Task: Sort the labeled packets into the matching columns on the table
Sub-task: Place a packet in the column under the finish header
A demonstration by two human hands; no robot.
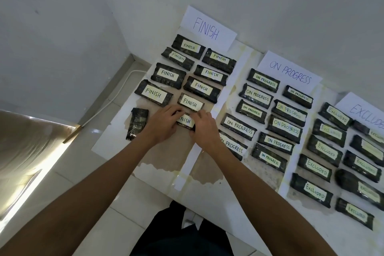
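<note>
A dark packet labeled FINISH [185, 121] lies at the near end of the FINISH column, and both hands hold it. My left hand [164, 122] grips its left end and my right hand [202, 127] grips its right end, hiding part of the label. Several FINISH packets [190, 103] lie in two rows under the FINISH sign [205, 28]. One dark packet [137, 123] lies label-down at the column's left edge. Several packets fill the ON PROGRESS column [257, 96] and the EXCLUDED column [326, 148].
White paper strips [192, 159] divide the columns on the table [166, 156]. The ON PROGRESS sign [289, 72] and the EXCLUDED sign [365, 114] lean on the wall. Tiled floor and a white cable [108, 102] lie left of the table.
</note>
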